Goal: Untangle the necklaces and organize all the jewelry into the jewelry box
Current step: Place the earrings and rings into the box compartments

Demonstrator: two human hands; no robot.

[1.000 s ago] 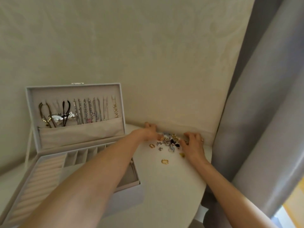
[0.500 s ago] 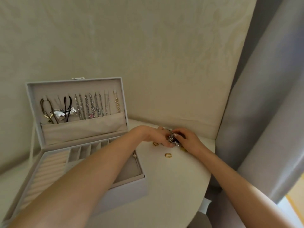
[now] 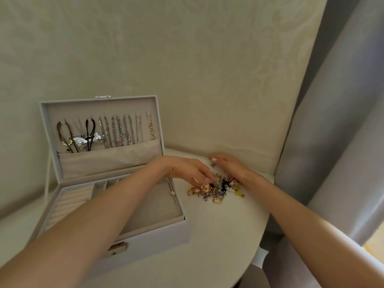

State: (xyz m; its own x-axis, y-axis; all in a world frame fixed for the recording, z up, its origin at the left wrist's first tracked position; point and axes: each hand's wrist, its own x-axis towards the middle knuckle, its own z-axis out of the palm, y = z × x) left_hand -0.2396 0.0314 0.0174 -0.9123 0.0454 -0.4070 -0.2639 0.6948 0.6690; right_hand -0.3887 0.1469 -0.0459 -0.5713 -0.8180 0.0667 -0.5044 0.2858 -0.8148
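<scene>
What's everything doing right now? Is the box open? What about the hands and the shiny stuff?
jewelry box, open, lid standing up.
necklaces, hanging in a row inside the lid.
jewelry pile, loose on the table, outside the box.
left hand, fingertips on the pile; pinching or not, cannot tell.
right hand, fingers spread, resting at the pile's far side.

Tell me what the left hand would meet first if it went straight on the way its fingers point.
The pile of loose jewelry: the fingers of the left hand point right and down, their tips apparently touching it. Beyond it lies the right hand.
</scene>
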